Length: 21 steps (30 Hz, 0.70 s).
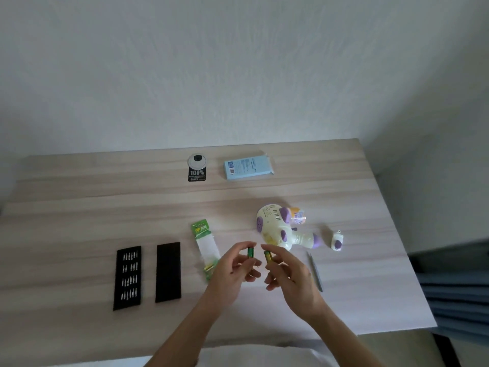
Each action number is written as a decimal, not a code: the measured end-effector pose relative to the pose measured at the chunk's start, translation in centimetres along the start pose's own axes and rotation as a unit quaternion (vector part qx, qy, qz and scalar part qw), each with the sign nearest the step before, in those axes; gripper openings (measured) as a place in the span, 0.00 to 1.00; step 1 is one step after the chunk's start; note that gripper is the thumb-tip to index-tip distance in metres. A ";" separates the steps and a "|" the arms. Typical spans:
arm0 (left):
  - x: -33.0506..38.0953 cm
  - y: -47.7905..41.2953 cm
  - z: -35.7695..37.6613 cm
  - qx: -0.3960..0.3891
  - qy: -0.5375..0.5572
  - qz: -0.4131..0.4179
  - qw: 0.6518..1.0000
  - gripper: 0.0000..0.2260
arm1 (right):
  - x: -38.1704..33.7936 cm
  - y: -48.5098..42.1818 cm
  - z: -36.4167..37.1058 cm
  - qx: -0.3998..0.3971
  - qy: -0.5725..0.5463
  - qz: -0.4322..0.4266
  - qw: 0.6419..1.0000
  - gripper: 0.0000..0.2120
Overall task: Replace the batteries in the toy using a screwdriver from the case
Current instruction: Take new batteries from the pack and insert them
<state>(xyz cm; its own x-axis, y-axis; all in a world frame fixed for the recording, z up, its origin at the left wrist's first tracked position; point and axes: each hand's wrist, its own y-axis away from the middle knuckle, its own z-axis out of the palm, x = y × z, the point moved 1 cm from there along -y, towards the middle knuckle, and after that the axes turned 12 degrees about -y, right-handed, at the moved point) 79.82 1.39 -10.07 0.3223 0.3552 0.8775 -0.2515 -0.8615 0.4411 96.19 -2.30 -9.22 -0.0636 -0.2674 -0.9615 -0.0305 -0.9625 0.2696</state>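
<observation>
A cream and purple toy [277, 226] lies on its side on the wooden table [105, 207]. Its small detached cover [337, 241] rests to the right. My left hand [235, 268] pinches a green battery [250, 252] above the table. My right hand [288, 274] pinches a second green and yellow battery [267, 256] just beside it. A slim grey screwdriver [315, 271] lies on the table right of my right hand. The green battery pack [206, 247] lies left of my hands, partly hidden by the left one.
An open black bit case [127, 278] with several bits and its black lid [168, 272] lie at the left. A light blue box [248, 168] and a round white grommet with a black label [197, 168] sit near the far edge. The table's right edge borders a dark gap.
</observation>
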 end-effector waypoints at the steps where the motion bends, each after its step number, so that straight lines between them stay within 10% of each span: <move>1: 0.3 0.1 0.9 0.011 0.011 -0.015 1.000 0.12 | 0.0 0.3 -1.1 0.008 -0.030 0.018 0.999 0.20; 10: 0.9 0.2 5.9 0.149 0.098 -0.134 0.975 0.08 | -0.5 -1.0 -8.7 0.069 -0.092 0.130 0.985 0.06; 21: -0.2 -3.9 5.1 0.184 0.196 -0.241 0.933 0.02 | -2.6 -10.2 -7.5 0.069 0.270 0.119 0.953 0.15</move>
<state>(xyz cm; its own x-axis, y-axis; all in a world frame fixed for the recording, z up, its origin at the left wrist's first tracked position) 85.42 2.81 -12.90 -0.0588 0.7762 0.6277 0.1899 -0.6086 0.7704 104.10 7.90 -9.83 0.4361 -0.4977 -0.7498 -0.2129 -0.8666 0.4514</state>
